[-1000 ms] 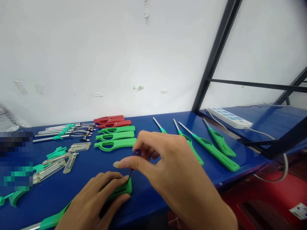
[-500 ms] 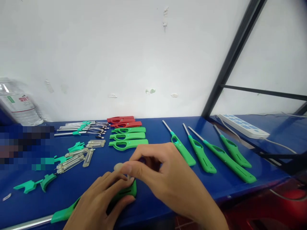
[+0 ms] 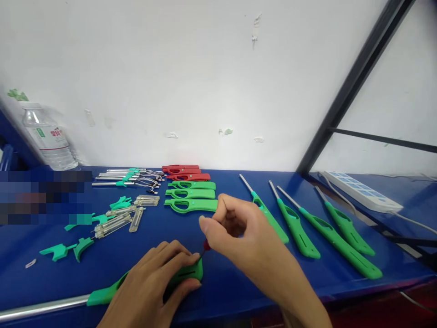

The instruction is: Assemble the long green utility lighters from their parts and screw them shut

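My left hand is wrapped over a green long-necked lighter lying on the blue table. The lighter's metal tube points left, and the slotted end of its handle shows past my fingers. My right hand is closed in a pinch on a small screwdriver, of which a red part and a thin dark shaft show. Its shaft slants down to the handle end, near my left fingertips. Whether the tip sits in a screw is hidden. Behind my hands lie green handle shells.
Several green lighters lie at the right. Red shells are by the wall. Metal tubes with wires, clear fuel tanks and green triggers lie left. A water bottle and power strip stand at the sides.
My right hand has shifted up and right from my left fingertips, and the screwdriver's red part now shows. My left hand keeps its hold. The camera view has turned slightly left.
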The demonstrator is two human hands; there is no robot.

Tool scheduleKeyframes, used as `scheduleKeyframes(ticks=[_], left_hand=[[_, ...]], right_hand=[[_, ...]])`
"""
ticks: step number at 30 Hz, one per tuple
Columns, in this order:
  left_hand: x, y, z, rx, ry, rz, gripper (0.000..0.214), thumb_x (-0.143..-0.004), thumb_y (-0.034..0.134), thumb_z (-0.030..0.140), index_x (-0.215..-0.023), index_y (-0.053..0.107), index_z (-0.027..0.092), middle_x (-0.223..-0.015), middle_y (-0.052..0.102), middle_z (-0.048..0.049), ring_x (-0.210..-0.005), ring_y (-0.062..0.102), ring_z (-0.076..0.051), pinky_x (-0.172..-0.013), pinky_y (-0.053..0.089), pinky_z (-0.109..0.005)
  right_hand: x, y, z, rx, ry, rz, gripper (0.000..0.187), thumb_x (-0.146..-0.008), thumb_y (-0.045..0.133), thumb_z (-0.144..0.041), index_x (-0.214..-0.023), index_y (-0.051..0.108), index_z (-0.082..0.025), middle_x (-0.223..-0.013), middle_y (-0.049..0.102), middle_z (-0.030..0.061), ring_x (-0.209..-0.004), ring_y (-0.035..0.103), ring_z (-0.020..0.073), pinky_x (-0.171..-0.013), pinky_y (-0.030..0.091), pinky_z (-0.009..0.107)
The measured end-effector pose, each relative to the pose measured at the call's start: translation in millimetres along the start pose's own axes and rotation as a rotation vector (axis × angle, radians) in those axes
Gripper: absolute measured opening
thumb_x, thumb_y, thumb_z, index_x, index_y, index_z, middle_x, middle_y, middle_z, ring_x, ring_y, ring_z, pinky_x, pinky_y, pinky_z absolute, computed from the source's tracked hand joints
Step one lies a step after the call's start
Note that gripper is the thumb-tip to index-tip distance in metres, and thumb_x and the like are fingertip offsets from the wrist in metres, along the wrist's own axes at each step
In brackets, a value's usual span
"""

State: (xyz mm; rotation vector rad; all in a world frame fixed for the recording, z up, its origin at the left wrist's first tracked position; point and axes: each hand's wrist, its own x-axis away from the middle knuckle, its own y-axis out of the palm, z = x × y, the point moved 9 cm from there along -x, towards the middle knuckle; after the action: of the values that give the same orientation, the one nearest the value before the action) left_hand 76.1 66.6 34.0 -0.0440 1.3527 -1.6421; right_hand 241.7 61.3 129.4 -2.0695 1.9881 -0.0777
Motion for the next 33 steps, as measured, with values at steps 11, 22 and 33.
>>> scheduleKeyframes(ticks=[11,22,33], left_hand=[[3,11.3,-6,0.074,-0.065,-0.054,0.013,-0.108,0.074,0.039,-0.119,0.081,0.04,-0.115,0.082,0.0029,-0.107,0.081,-0.027,-0.096,0.066,-0.038],[-8,-5.6,8,0.027,0.011,-0.02,0.019,-0.101,0.081,0.031,-0.119,0.082,0.036,-0.11,0.083,0.0013,-0.099,0.085,-0.027,-0.088,0.07,-0.037],[-9,-5.1,12,0.115,-0.007,-0.061,0.022,-0.099,0.081,0.021,-0.118,0.083,0.033,-0.106,0.083,0.0033,-0.094,0.083,-0.021,-0.081,0.067,-0.029]], right_hand=[[0,25,15,-0.312,-0.008,-0.392,0.041,-0.114,0.063,-0.057,-0.115,0.083,-0.021,-0.073,0.076,-0.001,-0.062,0.068,0.0107,-0.054,0.045,0.018],[-3,6,4,-0.056,-0.04,0.021,0.028,-0.092,0.085,-0.025,-0.079,0.06,-0.025,-0.057,0.049,-0.0121,-0.054,0.044,0.0077,-0.051,0.036,0.018],[-3,20,19,-0.297,-0.013,-0.388,0.046,-0.115,0.06,-0.062,-0.109,0.082,-0.022,-0.066,0.07,-0.003,-0.058,0.06,0.01,-0.055,0.04,0.021]])
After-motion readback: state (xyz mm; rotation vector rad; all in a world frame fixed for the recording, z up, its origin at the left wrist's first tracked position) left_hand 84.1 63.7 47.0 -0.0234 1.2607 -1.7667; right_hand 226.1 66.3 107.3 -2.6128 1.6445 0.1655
